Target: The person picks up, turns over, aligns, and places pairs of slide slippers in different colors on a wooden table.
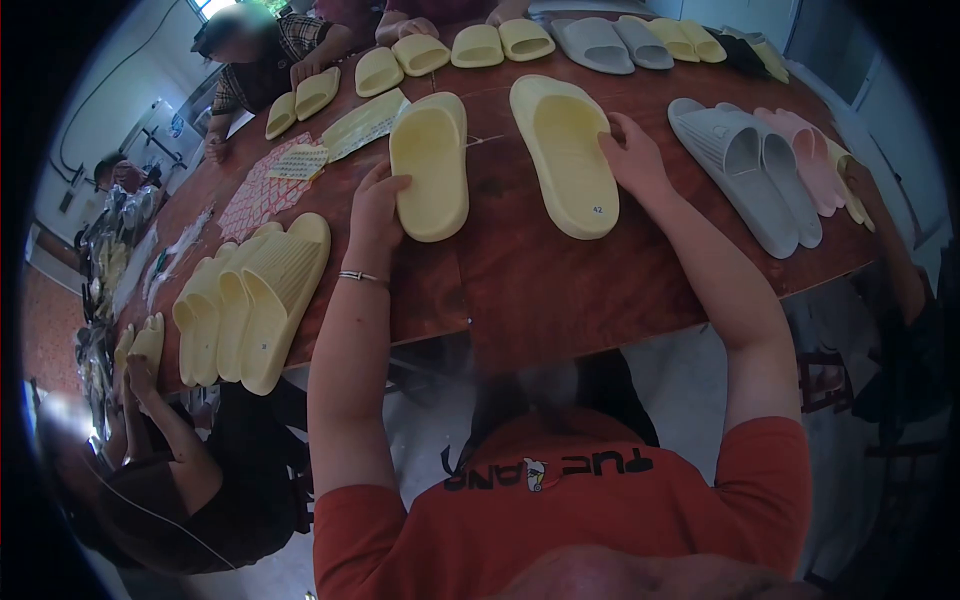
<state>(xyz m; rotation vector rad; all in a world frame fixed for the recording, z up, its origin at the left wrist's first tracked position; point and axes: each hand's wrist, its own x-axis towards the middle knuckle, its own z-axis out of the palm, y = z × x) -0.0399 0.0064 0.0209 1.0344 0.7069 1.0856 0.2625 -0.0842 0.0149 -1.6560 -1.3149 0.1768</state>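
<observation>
On the brown table before me lie two pale yellow slippers, set apart with their toes pointing away. My left hand (378, 210) is closed on the outer side of the left slipper (432, 190), its thumb over the rim and the other fingers partly hidden. The right slipper (575, 150) has a small "42" sticker on its heel. My right hand (637, 158) grips that slipper's outer edge near the middle, with some fingers hidden.
Several yellow slippers (265, 310) stand in a cluster at left; grey slippers (745, 170) and pink slippers (805, 155) lie at right. More pairs line the table's (590, 300) far edge. Printed sticker sheets (365, 125) lie beyond my left hand. Other people sit around the table.
</observation>
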